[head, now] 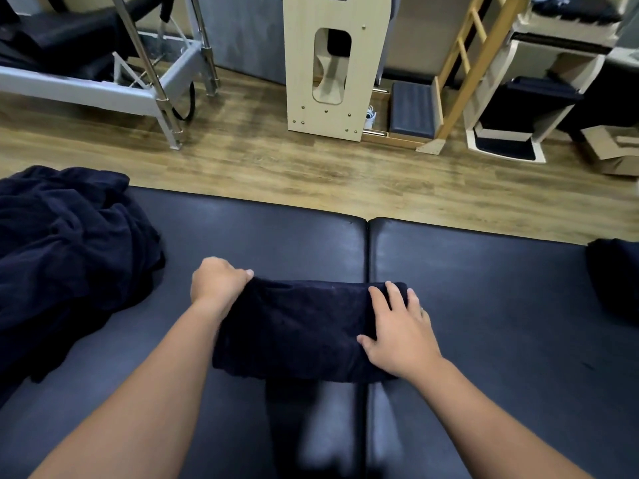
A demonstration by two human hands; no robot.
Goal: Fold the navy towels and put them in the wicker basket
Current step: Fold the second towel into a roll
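A folded navy towel (294,330) lies across the seam of the dark padded table (484,305) in front of me. My left hand (218,281) grips the towel's far left corner, fingers curled round the edge. On the towel's right end, my right hand (401,330) lies flat with its fingers spread, pressing down. A heap of unfolded navy towels (62,257) is piled on the table's left side. No wicker basket is in view.
Another dark cloth bundle (612,274) shows at the table's right edge. Beyond the table is wood floor (276,164), with a metal-framed exercise bed (103,88) at far left, a pale wooden stand (332,63), a wooden ladder (466,70) and a cardboard box (612,153).
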